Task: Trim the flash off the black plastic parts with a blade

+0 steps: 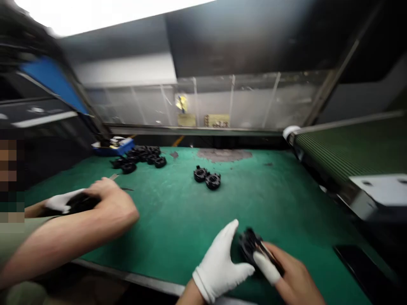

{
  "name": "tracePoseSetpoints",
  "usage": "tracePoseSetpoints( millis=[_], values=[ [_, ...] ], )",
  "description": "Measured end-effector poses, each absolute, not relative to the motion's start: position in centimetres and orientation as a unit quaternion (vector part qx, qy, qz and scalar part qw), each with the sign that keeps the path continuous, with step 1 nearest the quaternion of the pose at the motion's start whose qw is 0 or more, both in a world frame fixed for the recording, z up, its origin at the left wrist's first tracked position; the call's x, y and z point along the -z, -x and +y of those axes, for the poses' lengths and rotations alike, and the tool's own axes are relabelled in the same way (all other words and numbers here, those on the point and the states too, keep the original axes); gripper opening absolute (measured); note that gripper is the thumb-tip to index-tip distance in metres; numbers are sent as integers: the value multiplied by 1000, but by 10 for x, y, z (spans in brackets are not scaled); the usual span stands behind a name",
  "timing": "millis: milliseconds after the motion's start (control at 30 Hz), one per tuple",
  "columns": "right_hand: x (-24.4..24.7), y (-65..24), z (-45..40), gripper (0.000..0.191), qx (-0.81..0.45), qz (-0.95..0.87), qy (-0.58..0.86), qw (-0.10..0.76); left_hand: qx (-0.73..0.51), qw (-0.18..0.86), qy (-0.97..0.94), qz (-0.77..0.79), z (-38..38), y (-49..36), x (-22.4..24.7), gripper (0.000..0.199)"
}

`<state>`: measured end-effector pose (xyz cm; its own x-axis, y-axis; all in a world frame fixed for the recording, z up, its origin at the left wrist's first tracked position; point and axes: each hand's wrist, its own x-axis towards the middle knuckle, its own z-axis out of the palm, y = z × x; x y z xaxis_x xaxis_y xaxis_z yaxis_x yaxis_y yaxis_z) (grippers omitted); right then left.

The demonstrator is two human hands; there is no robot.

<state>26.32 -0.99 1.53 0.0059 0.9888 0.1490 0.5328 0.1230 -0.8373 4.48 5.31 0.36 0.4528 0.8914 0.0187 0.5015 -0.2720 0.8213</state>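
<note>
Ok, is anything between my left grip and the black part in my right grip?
Nothing visible: only green table shows between the open left grip and the black part, which the right grip holds.

My left hand (219, 264), seen from here at a remove, wears a matte white fabric glove (213, 250) that covers thumb and fingers and ends in a narrow, banded cuff (203, 284) by the near edge of the flat, green-topped bench (168, 237). My right hand (295, 273) is bare except for a snug, white, tube-shaped cover (267, 268) on one digit, apparently the thumb; its material is too blurred for me to tell.
</note>
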Motion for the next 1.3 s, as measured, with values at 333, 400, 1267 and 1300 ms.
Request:
tracePoseSetpoints(
  millis=[333,400,1267,1300],
  values=[
    [-13,-335,-39,48,-330,-522,710,338,-256,296,-806,444,53,-96,6,109],
    [-8,-341,-44,48,-319,-528,714,332,-267,277,-811,440,57,-109,8,106],
    [-42,-258,-52,55,-153,-784,601,42,-213,311,-808,453,28,-11,-4,93],
    [-41,-264,-46,56,-125,-776,618,15,-211,314,-809,449,27,-11,-3,94]
  ],
)
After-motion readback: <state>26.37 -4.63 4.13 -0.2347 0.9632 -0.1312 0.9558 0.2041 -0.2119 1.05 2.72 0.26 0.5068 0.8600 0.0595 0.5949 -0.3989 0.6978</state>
